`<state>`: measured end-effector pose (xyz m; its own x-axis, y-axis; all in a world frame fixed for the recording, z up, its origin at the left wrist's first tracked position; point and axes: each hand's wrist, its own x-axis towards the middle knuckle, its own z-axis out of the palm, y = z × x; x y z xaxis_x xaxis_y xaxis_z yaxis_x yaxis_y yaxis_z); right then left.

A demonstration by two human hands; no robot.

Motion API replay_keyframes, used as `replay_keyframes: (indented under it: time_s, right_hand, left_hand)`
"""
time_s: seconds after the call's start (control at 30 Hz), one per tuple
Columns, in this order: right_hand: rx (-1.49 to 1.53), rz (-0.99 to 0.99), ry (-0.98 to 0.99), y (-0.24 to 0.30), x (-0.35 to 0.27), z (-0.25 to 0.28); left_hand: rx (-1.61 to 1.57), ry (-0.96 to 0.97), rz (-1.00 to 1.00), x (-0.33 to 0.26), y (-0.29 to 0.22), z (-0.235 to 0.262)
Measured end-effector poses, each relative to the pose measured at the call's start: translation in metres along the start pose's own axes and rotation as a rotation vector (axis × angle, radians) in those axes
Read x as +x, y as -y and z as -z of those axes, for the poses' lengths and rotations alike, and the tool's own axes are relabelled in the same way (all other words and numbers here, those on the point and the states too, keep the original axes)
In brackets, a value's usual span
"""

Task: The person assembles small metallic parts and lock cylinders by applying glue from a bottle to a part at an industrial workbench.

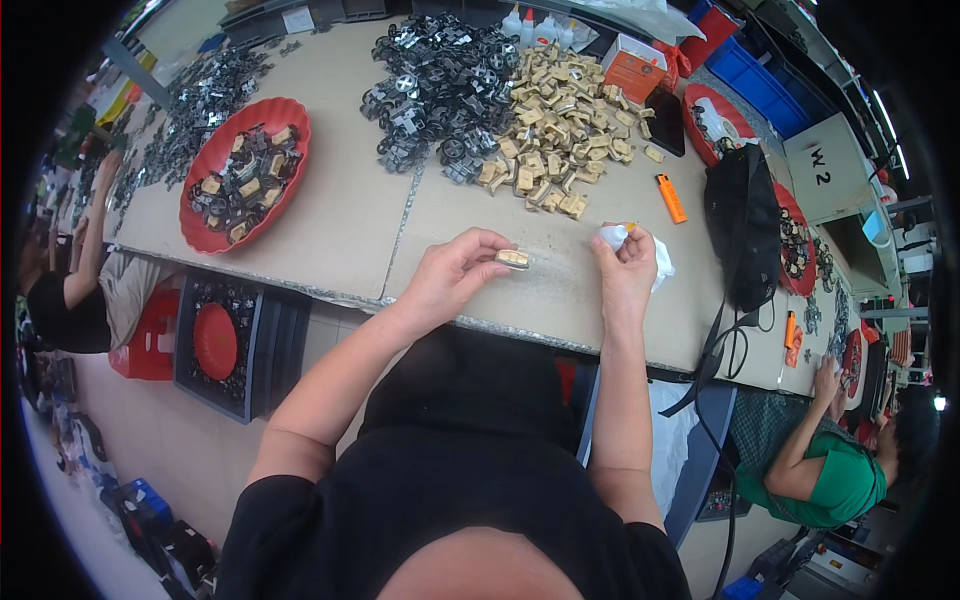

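Above the table's near edge (520, 330), the left hand (455, 275) is pinching a small tan block (513, 259) level, presenting it to the right hand (625, 270), which is clutching a white cloth (655, 258) ready to wipe.

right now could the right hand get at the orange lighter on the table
Probably yes: the orange lighter lies on bare table just beyond the right hand, nothing between them. But that hand already holds a white cloth, so gripping may be awkward.

My left hand (452, 272) pinches a small tan block (513, 259); at three o'clock, my right hand (626, 268) grips white cloth (655, 257).
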<state>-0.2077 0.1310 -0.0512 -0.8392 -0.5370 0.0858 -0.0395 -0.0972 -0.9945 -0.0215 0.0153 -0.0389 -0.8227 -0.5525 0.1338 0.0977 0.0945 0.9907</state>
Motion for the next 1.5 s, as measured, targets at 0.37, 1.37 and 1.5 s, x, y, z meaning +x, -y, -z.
replay_keyframes:
  time_s: [0.37,1.37,1.5]
  right_hand:
    - [0.654,-0.363,0.628,0.02,-0.057,-0.024]
    - [1.012,-0.533,0.58,-0.007,-0.054,-0.03]
    - [0.987,-0.527,0.582,-0.006,-0.055,-0.03]
  left_hand:
    - [0.004,0.142,-0.154,0.007,-0.017,0.0]
    - [1.047,-0.458,0.092,0.061,0.002,0.047]
    - [0.737,-0.332,0.088,0.042,-0.017,0.06]
